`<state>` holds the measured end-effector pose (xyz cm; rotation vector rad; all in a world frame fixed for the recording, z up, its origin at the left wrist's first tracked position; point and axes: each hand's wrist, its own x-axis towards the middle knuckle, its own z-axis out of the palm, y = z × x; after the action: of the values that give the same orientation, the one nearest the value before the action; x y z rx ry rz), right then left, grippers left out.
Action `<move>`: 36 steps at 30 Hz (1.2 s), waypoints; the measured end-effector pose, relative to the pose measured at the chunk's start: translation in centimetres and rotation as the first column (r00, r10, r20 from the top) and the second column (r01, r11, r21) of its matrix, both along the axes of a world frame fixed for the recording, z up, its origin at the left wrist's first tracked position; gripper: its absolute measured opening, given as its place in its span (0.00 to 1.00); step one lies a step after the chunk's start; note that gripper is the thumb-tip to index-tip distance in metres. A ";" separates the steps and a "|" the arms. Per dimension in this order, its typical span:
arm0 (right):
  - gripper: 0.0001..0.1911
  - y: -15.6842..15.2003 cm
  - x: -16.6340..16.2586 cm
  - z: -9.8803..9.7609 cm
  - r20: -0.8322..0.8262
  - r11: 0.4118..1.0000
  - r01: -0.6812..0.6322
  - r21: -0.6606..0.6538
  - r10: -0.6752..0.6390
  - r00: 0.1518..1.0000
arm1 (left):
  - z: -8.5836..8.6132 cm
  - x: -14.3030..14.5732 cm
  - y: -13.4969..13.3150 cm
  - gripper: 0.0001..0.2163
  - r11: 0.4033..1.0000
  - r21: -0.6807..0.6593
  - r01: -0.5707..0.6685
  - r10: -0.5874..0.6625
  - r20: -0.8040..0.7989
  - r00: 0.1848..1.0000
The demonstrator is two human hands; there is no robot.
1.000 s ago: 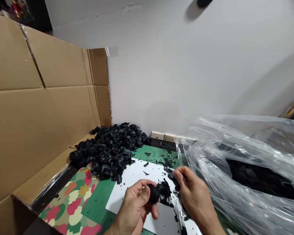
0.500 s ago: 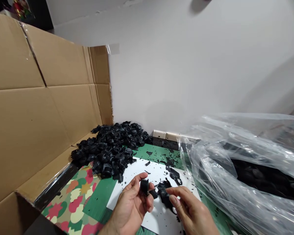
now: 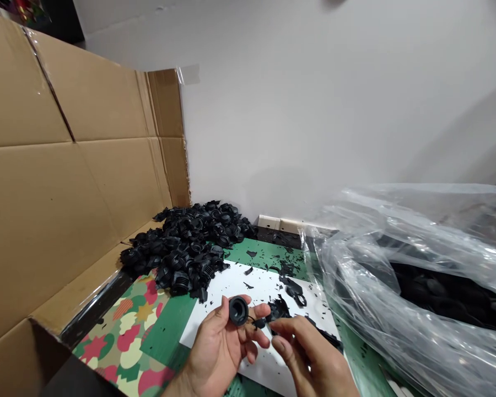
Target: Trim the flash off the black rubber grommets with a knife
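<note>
My left hand (image 3: 221,347) lies palm up over the white sheet, its thumb and fingers closed on a black ribbed rubber boot (image 3: 238,310). The boot's round hollow end faces up toward me. A small black tab (image 3: 259,322) sits by the left fingertips, and a thin dark strand runs between it and the boot. My right hand (image 3: 310,353) is just to the right, thumb and index finger pinched close to the tab. What lies in that pinch is too small to make out. Black rubber scraps (image 3: 279,309) lie on the white sheet (image 3: 219,292) behind the hands.
A heap of black ribbed rubber pieces (image 3: 190,242) stands at the back left, beside a cardboard wall (image 3: 107,182). On the right a clear plastic bag (image 3: 347,275) holds black parts (image 3: 442,292). Black crumbs dot the green surface (image 3: 268,253). A patterned sheet (image 3: 128,336) lies front left.
The boot has turned in my left hand, from its ribbed side to its hollow end. The right hand has moved slightly left, and the black scraps near it have shifted.
</note>
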<state>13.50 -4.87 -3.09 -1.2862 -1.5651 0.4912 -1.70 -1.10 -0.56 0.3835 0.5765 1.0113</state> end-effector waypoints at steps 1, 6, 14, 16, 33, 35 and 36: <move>0.05 0.2 -0.6 0.1 0.000 0.998 -0.025 0.050 0.025 1.000 | -0.1 0.0 -0.1 0.15 1.000 0.000 0.002 -0.002 0.013 1.000; 0.10 0.9 -2.9 0.6 0.229 0.981 0.074 0.177 -0.114 0.967 | -0.4 0.0 -0.4 0.16 1.000 0.006 0.011 -0.011 0.098 0.995; 0.10 1.1 -3.3 0.9 0.376 0.937 0.134 0.323 -0.257 0.890 | -0.7 -0.3 -0.5 0.16 0.999 0.011 0.042 -0.043 0.132 0.990; 0.12 1.1 -3.2 0.9 0.372 0.936 0.131 0.326 -0.255 0.893 | -0.7 -0.3 -0.5 0.16 0.999 0.000 0.045 -0.045 0.122 0.992; 0.14 0.4 -2.3 -0.8 0.195 0.923 0.330 0.196 -0.366 0.910 | -0.2 -0.1 -0.6 0.18 0.997 0.061 -0.051 0.056 -0.084 0.995; 0.13 0.4 -2.9 -1.2 -0.021 0.959 0.281 0.045 -0.281 0.960 | -0.1 0.0 -0.6 0.20 0.996 0.070 -0.061 0.069 -0.111 0.991; 0.14 0.5 -3.2 -1.3 -0.145 0.973 0.223 -0.058 -0.229 0.963 | 0.0 0.0 -0.7 0.21 0.996 0.071 -0.059 0.067 -0.122 0.990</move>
<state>10.26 -4.40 -4.36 -1.4059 -1.2706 0.4654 -1.68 -1.76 -0.58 0.4933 0.6715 1.0746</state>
